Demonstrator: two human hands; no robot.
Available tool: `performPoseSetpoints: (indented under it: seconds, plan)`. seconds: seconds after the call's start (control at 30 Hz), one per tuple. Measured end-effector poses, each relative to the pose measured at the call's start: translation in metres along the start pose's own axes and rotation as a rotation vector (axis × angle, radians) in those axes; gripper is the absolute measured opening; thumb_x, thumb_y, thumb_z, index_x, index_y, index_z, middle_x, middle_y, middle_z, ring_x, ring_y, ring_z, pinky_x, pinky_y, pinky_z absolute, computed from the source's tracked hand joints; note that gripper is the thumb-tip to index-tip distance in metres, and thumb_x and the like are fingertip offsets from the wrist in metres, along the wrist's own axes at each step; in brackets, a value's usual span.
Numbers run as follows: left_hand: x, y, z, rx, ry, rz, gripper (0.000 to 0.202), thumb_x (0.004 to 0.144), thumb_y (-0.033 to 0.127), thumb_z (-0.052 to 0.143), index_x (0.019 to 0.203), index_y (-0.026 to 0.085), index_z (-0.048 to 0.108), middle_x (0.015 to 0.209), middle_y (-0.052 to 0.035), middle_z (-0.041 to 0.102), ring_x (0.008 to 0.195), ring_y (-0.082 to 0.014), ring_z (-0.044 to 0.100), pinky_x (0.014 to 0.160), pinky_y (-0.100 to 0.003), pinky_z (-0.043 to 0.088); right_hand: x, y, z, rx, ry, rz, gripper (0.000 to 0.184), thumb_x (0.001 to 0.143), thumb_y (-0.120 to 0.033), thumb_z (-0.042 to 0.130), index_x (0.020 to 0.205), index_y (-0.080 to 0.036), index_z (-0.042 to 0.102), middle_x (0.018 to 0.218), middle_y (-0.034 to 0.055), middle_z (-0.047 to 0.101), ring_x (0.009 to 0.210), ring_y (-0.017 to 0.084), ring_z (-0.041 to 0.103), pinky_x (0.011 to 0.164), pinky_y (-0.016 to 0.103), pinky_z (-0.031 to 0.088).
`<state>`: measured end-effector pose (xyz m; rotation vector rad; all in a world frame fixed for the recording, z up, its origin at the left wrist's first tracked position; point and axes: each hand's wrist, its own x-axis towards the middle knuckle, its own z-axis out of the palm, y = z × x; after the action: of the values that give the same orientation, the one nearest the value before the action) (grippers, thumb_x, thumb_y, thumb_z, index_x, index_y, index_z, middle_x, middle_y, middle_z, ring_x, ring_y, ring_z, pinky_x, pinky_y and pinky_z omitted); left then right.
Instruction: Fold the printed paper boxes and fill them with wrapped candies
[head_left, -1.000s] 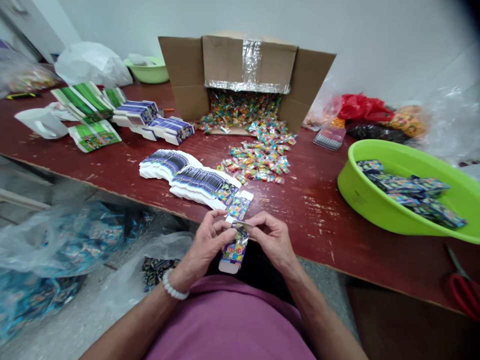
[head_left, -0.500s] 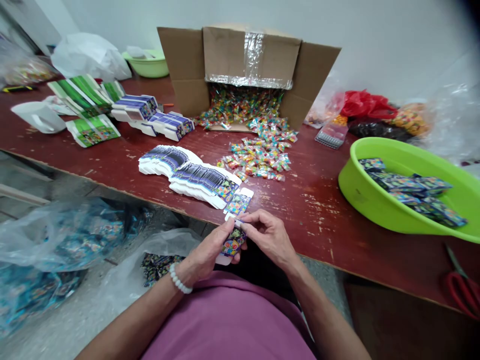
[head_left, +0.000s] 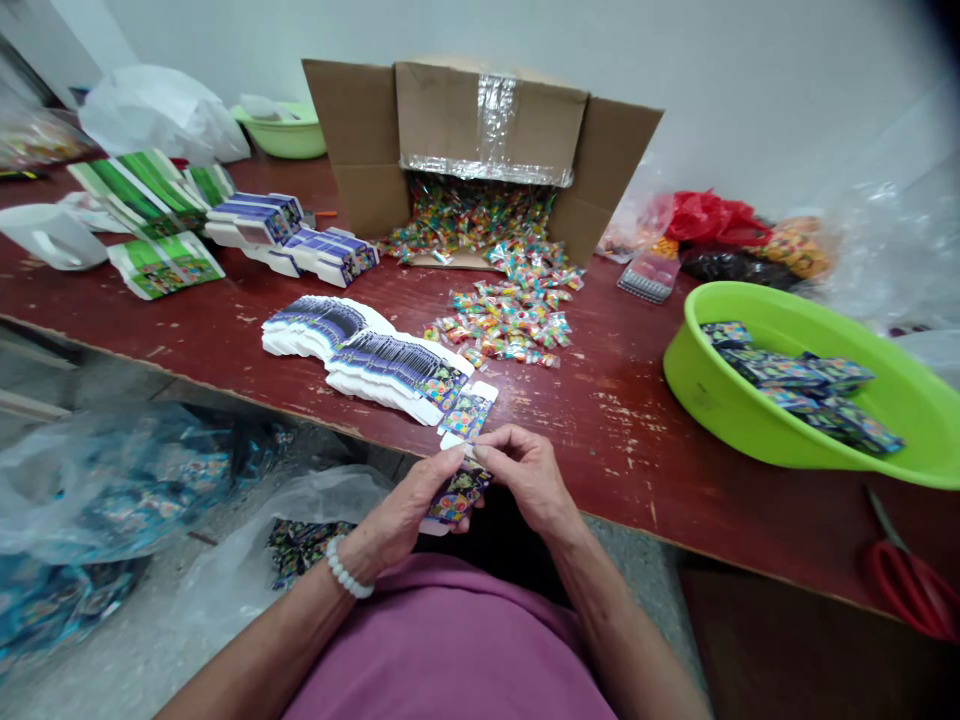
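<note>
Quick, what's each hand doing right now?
Left hand: closed, holding a printed cardboard box blank.
Right hand: closed, holding the same blank.

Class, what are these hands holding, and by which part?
A printed card box blank: the left hand grips its side, and the right hand pinches its upper end.

- bright, flat indoor light, pale wall (head_left: 750, 90) looks a bit washed out
- mild sheen on the table (head_left: 615, 480)
- fisheye bends the edges, top right corner goes dark
- hands (head_left: 532, 475) slightly soft
</note>
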<state>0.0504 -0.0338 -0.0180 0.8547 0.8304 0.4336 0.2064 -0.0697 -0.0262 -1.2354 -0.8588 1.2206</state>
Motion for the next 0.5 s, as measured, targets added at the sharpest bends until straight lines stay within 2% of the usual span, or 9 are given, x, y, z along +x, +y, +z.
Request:
performPoseSetpoints:
  seconds: [0.13,0.27,0.4,0.5]
  plan:
    - [-0.001,-0.002,-0.001,-0.133,0.002,-0.072,0.048,0.088,0.055,0.059,0.114,0.016,0.068,0.075,-0.0053,0.068,0.055,-0.0131,0.060,0.048,-0.023,0.049,-0.005,-0.003,-0.002,-0.131,-0.011,-0.090,0.022,0.081,-0.040,0.073,0.079,-0.019,0.069,0.087,0.0042,0.072,0.065,0.015,0.063,0.052,0.024,0.050]
    - [-0.004,0.000,-0.002,-0.255,-0.093,-0.083,0.049,0.088,0.048,0.063,0.131,0.026,0.060,0.084,-0.0040,0.067,0.064,-0.0160,0.065,0.049,-0.024,0.051,-0.016,-0.003,-0.006,-0.194,-0.091,-0.189,0.019,0.089,-0.038,0.066,0.082,-0.021,0.068,0.086,0.0025,0.068,0.063,0.013,0.059,0.058,0.026,0.050]
    - [-0.005,-0.004,-0.001,-0.245,-0.076,-0.103,0.050,0.088,0.051,0.062,0.132,0.026,0.059,0.084,-0.0032,0.065,0.055,-0.0116,0.061,0.047,-0.023,0.050,-0.025,0.001,-0.005,-0.323,-0.168,-0.331,0.010,0.091,-0.032,0.064,0.094,-0.025,0.070,0.101,0.0047,0.068,0.084,0.018,0.064,0.070,0.029,0.051]
    - [-0.005,-0.007,-0.001,-0.210,-0.056,-0.100,0.054,0.087,0.050,0.064,0.136,0.030,0.053,0.081,-0.0012,0.065,0.051,-0.0112,0.060,0.048,-0.024,0.050,-0.012,-0.003,-0.013,-0.456,-0.225,-0.366,0.011,0.092,-0.032,0.062,0.092,-0.025,0.071,0.098,0.0041,0.070,0.091,0.020,0.064,0.083,0.033,0.050]
